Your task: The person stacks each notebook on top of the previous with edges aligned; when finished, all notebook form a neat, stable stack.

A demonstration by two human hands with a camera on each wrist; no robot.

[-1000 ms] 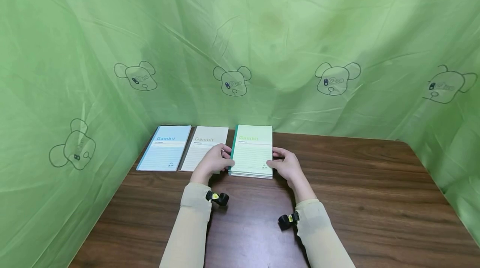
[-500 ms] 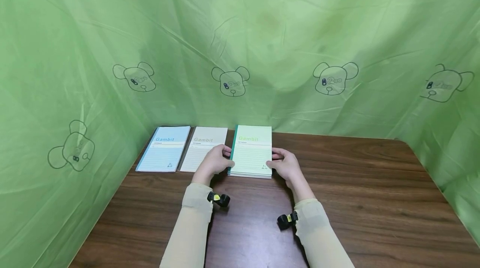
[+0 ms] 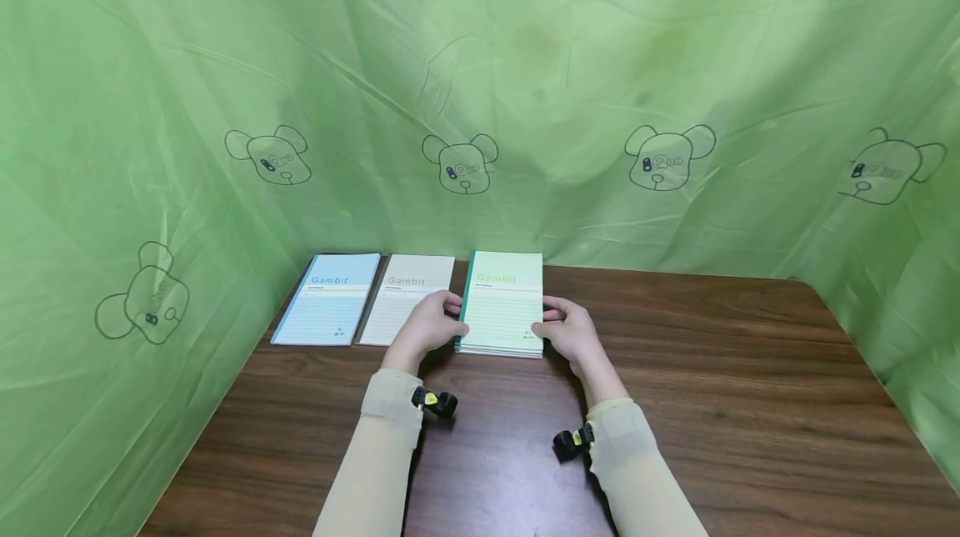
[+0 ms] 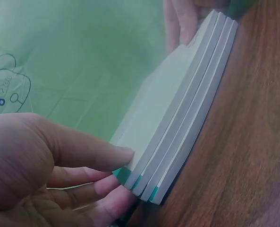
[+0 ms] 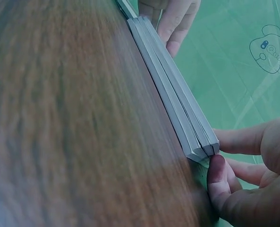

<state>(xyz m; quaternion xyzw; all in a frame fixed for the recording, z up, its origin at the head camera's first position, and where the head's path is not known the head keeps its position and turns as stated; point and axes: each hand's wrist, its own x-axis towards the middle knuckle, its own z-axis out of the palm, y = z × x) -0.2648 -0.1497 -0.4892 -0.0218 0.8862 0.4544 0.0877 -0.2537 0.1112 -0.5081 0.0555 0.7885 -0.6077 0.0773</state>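
Observation:
A stack of several pale green notebooks [image 3: 504, 295] with dark green spines lies in front of me, its page edges showing in both wrist views. My left hand [image 3: 431, 322] pinches its near left corner, thumb on the top cover and fingers at the spine side. At the near right corner my right hand [image 3: 570, 330] grips the same stack, thumb on the cover. In the left wrist view the stack's edges [image 4: 187, 113] look slightly uneven. Whether its underside is raised off the table, I cannot tell.
Left of the stack lie a grey-white notebook [image 3: 414, 274], partly behind my left hand, and a blue notebook [image 3: 327, 299] at the far left. All are on a dark wooden table [image 3: 750, 387]. A green curtain [image 3: 555, 87] with bear-head drawings encloses the back and sides.
Both hands keep their grip on the green notebooks, with hardly any movement. The whole head view has shifted very slightly.

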